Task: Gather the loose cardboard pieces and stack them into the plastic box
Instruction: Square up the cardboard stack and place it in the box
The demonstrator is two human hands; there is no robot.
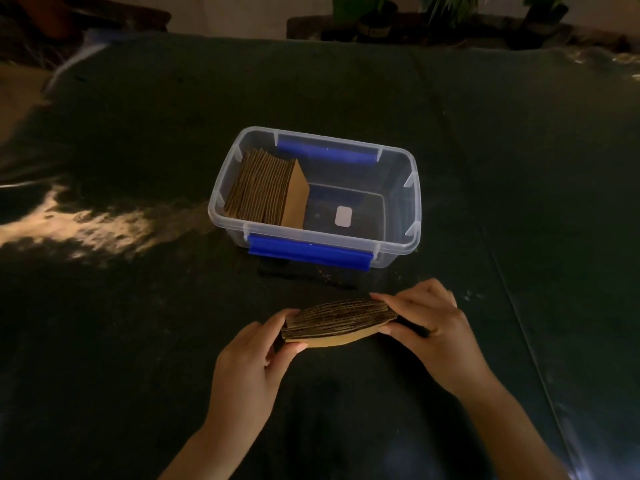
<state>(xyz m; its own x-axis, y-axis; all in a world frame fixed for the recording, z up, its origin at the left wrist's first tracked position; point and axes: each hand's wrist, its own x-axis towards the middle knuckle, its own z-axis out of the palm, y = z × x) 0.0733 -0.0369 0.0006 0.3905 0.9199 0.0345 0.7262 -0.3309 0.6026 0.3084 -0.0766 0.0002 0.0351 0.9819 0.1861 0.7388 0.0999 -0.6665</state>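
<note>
In the head view, a bundle of cardboard pieces [337, 322] is held on edge just above the dark desk [138, 341], near of the clear plastic box [401, 216]. The bundle is pinched at both ends, probably so the loose pieces are squared before being lifted in. The left hand [252, 362] is closed on the left end, thumb on the near face, fingers behind. The right hand [429, 320] is closed on the right end, wrist angled inward. Inside the box, a row of cardboard [266, 188] stands upright against the left wall, so that the right part of the box stays free for this bundle.
</note>
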